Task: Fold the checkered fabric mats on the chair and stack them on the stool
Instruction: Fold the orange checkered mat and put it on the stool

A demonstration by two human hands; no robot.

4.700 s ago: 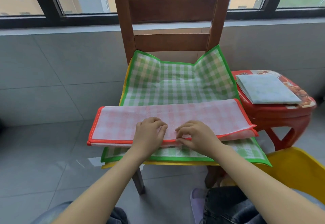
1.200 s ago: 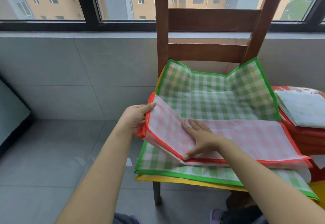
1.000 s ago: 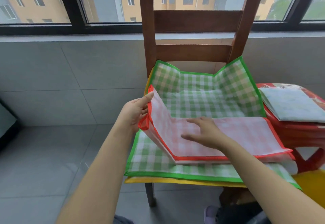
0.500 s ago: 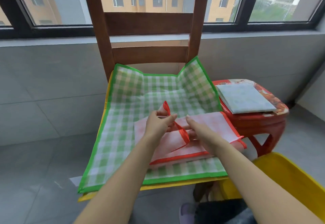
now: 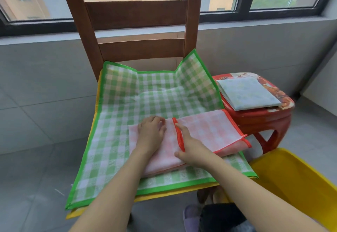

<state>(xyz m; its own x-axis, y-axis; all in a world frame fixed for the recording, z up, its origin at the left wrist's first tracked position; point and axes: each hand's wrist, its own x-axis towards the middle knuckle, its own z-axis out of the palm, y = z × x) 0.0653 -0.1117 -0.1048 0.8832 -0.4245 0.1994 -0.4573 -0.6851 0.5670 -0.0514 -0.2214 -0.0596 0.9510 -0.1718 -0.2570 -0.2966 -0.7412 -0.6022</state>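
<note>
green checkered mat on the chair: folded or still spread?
Spread. The green mat lies open across the chair seat, its back corners riding up the backrest and its front edge overhanging.

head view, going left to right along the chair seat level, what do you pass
grey tiled floor → green checkered fabric mat → left hand → right hand → folded red-edged pink checkered mat → red plastic stool carrying a folded pale blue mat

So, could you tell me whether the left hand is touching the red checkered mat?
Touching: the head view shows the left hand pressed flat on the red checkered mat.
</note>
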